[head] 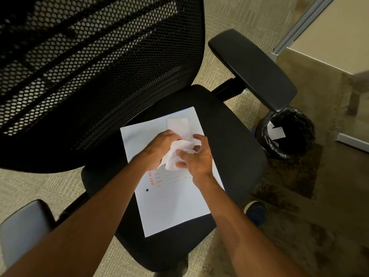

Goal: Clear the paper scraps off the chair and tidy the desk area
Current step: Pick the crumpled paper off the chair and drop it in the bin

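Observation:
A black office chair with a padded seat [235,140] stands below me. On the seat lies a large white sheet [175,206] with red print. Above it, both hands meet over a bunch of crumpled white paper scraps [179,150]. My left hand [159,146] grips the scraps from the left, and my right hand [195,156] closes on them from the right. One white scrap [175,122] sticks out past the fingers, over the sheet's far end.
The mesh chair back [89,76] fills the upper left. Armrests sit at right [253,66] and lower left [22,226]. A small bin with a black liner [287,132], holding white paper, stands on the carpet right of the chair. A desk edge [329,43] is at top right.

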